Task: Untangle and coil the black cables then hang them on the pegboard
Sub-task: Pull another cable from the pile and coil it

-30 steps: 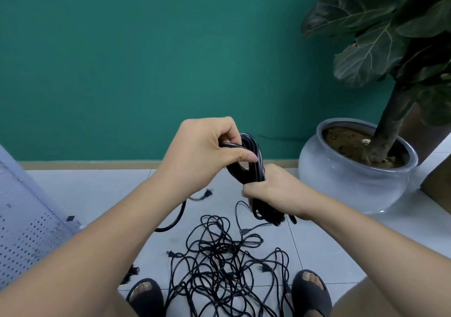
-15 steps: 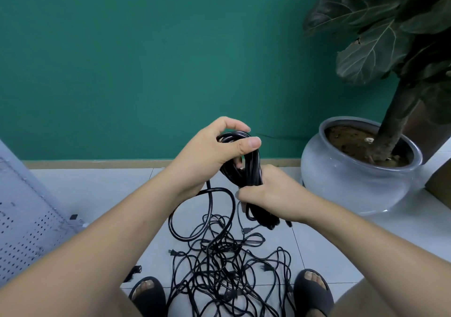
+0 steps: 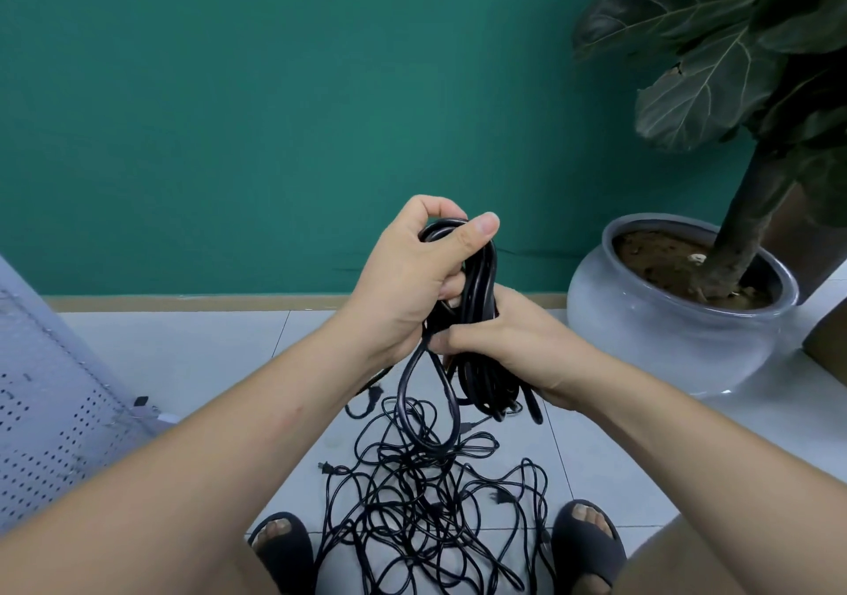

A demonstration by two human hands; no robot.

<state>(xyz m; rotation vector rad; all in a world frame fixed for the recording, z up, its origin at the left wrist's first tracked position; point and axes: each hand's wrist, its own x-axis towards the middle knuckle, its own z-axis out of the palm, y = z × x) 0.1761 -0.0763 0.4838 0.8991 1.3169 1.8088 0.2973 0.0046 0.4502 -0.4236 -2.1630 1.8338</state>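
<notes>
- A sandal (image 3: 280, 548) stands at each side of the tangle (image 3: 426, 507) of thin black cables, which lies on the tiled floor (image 3: 206, 356) between the feet and spreads forward.
- Above the tangle hangs a loose loop (image 3: 428, 411) of thicker cable, its bottom reaching down to the heap (whether it touches, I cannot tell).
- Just beyond, the coil (image 3: 479, 315) is held in the air, long axis upright. The right hand (image 3: 518, 351) grips its middle, fingers wrapped round the bundle. The left hand (image 3: 412, 283) pinches the top bend between thumb and curled fingers.
- The loop drops from between the hands, on the left hand's side, so that hand looks better placed to draw the slack up onto the coil. Judging by the tangle, much of the task is left.
- The pegboard (image 3: 46, 411) leans at the far left, well apart from the coil and nearer the left arm.
- Farther right, a grey pot (image 3: 664, 333) with a plant (image 3: 715, 72) stands by the green wall (image 3: 229, 113).
</notes>
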